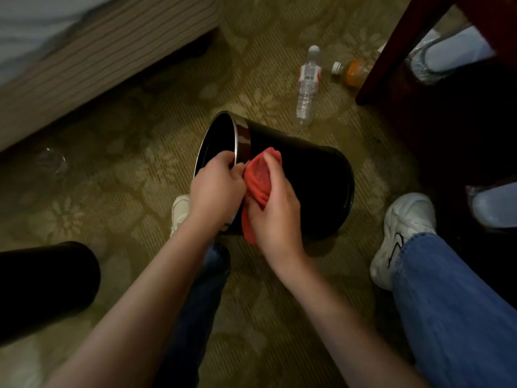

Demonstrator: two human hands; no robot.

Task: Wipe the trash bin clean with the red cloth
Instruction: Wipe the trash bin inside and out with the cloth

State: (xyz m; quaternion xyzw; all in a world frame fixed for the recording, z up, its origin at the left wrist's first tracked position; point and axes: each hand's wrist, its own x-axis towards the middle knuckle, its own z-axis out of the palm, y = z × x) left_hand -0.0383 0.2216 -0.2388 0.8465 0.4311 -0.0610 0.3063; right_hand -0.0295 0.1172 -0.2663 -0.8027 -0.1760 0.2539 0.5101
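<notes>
A black trash bin [310, 175] with a shiny metal rim lies tilted on the carpet, its mouth turned to the left. My left hand [216, 189] grips the rim at the near side, fingers curled over the edge into the opening. My right hand [275, 211] presses a bunched red cloth [258, 176] against the bin's outer wall just beside the rim. Part of the cloth hangs below my palm.
A clear water bottle [307, 85] and an orange-drink bottle [351, 71] lie on the carpet behind the bin. A bed base [92, 60] fills the top left, a dark wooden table leg [391, 51] stands at right, another black cylinder [44, 287] lies at left. My white shoes flank the bin.
</notes>
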